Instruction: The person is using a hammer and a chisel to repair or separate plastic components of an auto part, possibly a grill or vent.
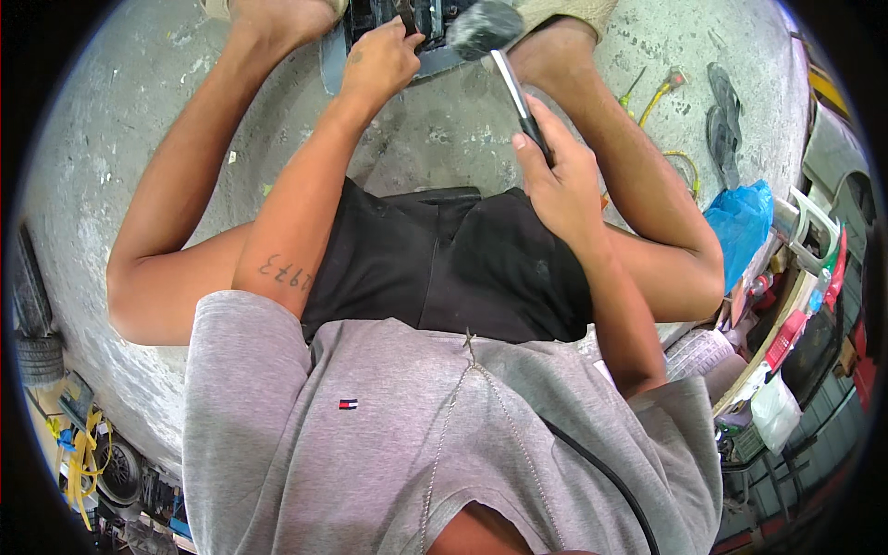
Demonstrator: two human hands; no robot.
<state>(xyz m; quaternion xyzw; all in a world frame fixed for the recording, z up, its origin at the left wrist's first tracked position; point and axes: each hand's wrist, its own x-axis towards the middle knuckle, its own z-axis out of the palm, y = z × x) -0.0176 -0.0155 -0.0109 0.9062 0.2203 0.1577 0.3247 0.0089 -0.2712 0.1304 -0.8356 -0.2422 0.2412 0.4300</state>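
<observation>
Worn grey concrete (435,139) spreads beneath us, with dark sandals (721,139) and a blue plastic bag (740,227) off to our right. Between our feet, at the top edge of view, lies a dark slotted part (365,18), partly cut off. Our left hand (384,60) curls there, fingers closed around a slim dark piece (404,11) we cannot identify. Our right hand (560,176) wraps firmly around a mallet (513,91), its blurred head near the part's right side.

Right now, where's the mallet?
In the head view, the mallet is just right of top centre, held in the right hand, its head near the right foot.
</observation>
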